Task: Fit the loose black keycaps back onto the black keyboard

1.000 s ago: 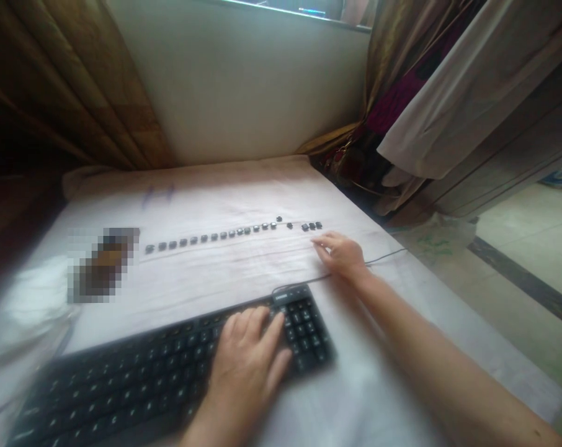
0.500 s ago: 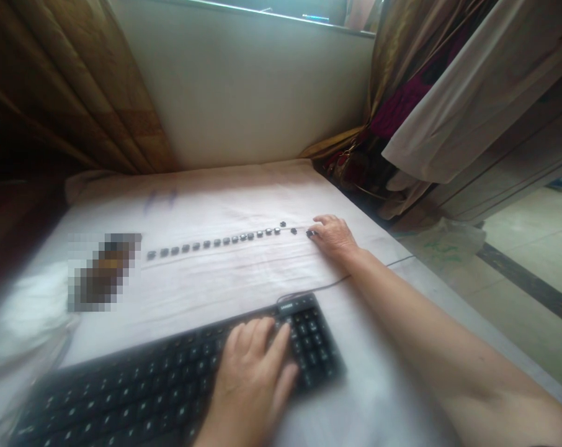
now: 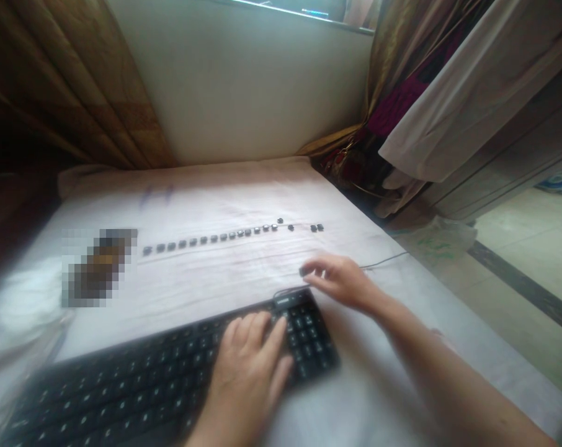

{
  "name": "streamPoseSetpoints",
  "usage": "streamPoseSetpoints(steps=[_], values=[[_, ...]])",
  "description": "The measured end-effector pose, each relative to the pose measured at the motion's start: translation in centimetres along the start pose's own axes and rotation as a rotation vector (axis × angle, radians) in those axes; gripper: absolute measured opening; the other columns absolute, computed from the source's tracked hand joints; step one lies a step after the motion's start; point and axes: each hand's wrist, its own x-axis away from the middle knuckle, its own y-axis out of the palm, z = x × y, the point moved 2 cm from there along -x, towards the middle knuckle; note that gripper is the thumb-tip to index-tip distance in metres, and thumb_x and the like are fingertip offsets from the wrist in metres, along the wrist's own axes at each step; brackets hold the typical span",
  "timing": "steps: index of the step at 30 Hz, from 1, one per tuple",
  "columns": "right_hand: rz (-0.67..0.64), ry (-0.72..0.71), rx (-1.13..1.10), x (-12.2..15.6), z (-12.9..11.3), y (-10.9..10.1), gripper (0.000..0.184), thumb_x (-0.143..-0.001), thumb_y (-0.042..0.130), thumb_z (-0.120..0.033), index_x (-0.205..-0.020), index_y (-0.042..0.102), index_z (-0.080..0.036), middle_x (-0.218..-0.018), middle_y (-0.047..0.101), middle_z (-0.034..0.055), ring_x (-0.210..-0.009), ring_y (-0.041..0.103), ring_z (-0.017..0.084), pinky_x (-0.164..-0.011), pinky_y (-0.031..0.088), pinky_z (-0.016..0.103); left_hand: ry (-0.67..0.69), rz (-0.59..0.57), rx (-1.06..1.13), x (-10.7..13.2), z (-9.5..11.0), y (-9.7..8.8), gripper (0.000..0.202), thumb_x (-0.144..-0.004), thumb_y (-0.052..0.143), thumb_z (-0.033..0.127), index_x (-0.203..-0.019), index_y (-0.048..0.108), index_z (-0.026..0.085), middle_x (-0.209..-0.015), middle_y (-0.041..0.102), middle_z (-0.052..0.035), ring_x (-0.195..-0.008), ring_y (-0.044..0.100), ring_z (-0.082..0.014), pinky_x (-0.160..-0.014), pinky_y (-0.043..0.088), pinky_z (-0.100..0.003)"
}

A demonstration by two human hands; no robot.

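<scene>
A black keyboard (image 3: 136, 397) lies across the near side of the white-covered surface. My left hand (image 3: 248, 360) rests on its right part, palm down with the fingers apart. Just beyond the keyboard's far right corner is my right hand (image 3: 339, 279), pinching a small black keycap (image 3: 303, 271) between thumb and fingers. Farther off, a row of loose black keycaps (image 3: 213, 238) runs left to right on the cloth. At the row's right end a pair of keycaps (image 3: 317, 228) sits apart from the others.
The keyboard's cable (image 3: 386, 259) trails off to the right. A pixelated item (image 3: 99, 267) and a whitish bundle (image 3: 25, 304) lie at the left. Curtains (image 3: 71, 81) hang on both sides of the wall (image 3: 257, 87). Clear plastic (image 3: 443, 239) lies on the floor at right.
My right hand has come back from the right end of the row towards the keyboard, carrying a keycap. My left hand has stayed on the keys.
</scene>
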Motion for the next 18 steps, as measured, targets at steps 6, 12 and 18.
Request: streamPoseSetpoints(steps=[6, 12, 18], values=[[-0.190, -0.111, 0.097, 3.1, -3.3, 1.7, 0.011, -0.080, 0.068, -0.018, -0.090, 0.071, -0.021, -0.085, 0.072, 0.0022, -0.074, 0.066, 0.015, -0.067, 0.048, 0.025, -0.009, -0.043, -0.019, 0.0, 0.2, 0.2, 0.042, -0.089, 0.059, 0.036, -0.130, 0.060, 0.025, -0.124, 0.060, -0.0099, -0.114, 0.053, -0.0287, -0.101, 0.041, -0.048], [-0.198, -0.169, 0.204, 2.4, -3.6, 2.1, 0.010, -0.080, 0.067, -0.020, -0.086, 0.074, -0.022, -0.082, 0.074, 0.0025, -0.071, 0.067, 0.016, -0.062, 0.047, 0.024, 0.039, -0.069, -0.028, -0.7, 0.5, 0.4, 0.047, -0.087, 0.061, 0.047, -0.130, 0.060, 0.028, -0.126, 0.059, -0.0109, -0.114, 0.053, -0.0298, -0.099, 0.043, -0.048], [-0.148, -0.169, 0.179, 2.8, -3.4, 2.5, 0.009, -0.082, 0.069, -0.022, -0.085, 0.076, -0.023, -0.081, 0.075, 0.0024, -0.070, 0.068, 0.016, -0.063, 0.049, 0.023, 0.058, -0.085, -0.029, -1.2, 0.5, 0.5, 0.047, -0.088, 0.059, 0.048, -0.130, 0.061, 0.027, -0.126, 0.060, -0.0116, -0.113, 0.054, -0.0306, -0.097, 0.044, -0.049]])
